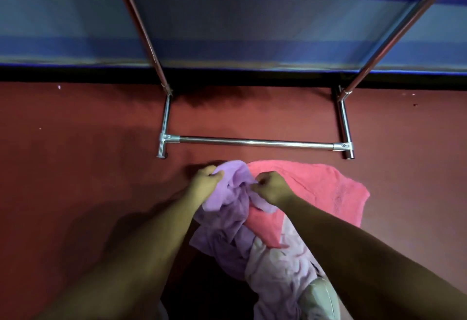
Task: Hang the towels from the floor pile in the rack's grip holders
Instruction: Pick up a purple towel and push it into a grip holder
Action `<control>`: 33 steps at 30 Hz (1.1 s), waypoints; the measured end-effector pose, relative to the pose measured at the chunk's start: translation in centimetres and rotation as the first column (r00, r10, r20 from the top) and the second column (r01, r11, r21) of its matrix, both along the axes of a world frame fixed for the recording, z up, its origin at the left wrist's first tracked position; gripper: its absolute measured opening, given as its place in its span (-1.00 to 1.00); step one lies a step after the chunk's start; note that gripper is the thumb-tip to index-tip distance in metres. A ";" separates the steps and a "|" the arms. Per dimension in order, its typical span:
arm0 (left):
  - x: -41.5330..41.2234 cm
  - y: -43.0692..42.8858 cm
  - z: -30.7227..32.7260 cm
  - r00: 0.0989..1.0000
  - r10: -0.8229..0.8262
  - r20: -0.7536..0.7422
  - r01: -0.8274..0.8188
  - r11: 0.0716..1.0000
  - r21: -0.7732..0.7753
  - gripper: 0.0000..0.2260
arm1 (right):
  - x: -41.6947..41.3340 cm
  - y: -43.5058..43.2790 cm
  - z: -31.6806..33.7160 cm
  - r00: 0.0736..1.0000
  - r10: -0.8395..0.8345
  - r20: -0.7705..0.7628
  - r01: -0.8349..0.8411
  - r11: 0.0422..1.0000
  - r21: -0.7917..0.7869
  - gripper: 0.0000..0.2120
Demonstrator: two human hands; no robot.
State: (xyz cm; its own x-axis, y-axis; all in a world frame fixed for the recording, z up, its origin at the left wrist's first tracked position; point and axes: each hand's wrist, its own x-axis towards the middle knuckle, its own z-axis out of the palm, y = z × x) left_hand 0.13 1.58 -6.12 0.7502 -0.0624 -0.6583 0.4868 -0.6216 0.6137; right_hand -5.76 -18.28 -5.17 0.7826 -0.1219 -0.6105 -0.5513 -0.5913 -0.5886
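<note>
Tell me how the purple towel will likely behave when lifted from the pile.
Probably floppy: the purple towel bunches and folds between the left hand and right hand gripping it. It may drag the pink towel it overlaps.

Rack [252, 142]: bare metal tubing, looking polished and glossy, catching bright highlights along bars.
Joints [168, 138]: metal too, reading duller, more satin than tubing.
Lilac towel [235, 193]: soft cloth, matt, bunching into loose limp folds.
Pink towel [328, 188]: thicker cloth, looking nubbly, terry-like, matt.
Pale towel [278, 269]: plush cloth, showing faint sheen along creases.
Floor [88, 155]: red surface, appearing matt and even, giving off no reflections.
Wall [227, 16]: blue stripes, looking flat matt; material blurring, hard to tell.
</note>
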 end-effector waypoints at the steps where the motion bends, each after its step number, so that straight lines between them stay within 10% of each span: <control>1: 0.8 -0.4 2.2 0.999 0.041 0.007 -0.041 0.996 -0.075 -0.69 | 0.8 -0.4 1.6 1.000 -0.023 0.004 0.023 0.999 0.035 -0.65; 13: 3.0 -0.7 28.0 0.966 -0.044 0.254 0.155 0.887 -0.435 -0.79 | 3.2 -0.9 27.3 0.863 -0.453 0.223 0.228 0.744 0.628 -0.88; 22: -4.0 0.5 38.4 0.867 0.131 0.480 0.166 0.833 -0.528 -0.46 | -2.9 1.7 40.6 0.745 -0.456 0.487 0.122 0.811 0.573 -0.87; 27: -6.8 0.6 38.5 0.832 0.171 0.527 0.143 0.852 -0.503 -0.90 | -6.1 1.7 40.9 0.737 -0.478 0.478 0.126 0.792 0.597 -0.84; 33: -8.4 -0.7 37.2 0.927 0.077 0.367 0.161 0.802 -0.575 -0.82 | -7.0 0.8 40.2 0.781 -0.544 0.305 0.224 0.701 0.677 -0.73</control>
State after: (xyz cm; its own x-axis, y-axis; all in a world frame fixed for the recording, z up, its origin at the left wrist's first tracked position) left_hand -8.31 0.87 31.08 0.9085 -0.3817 -0.1701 0.1433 -0.0977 0.9848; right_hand -12.79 -17.50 35.01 0.9399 -0.2298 -0.2524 -0.2201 0.1571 -0.9627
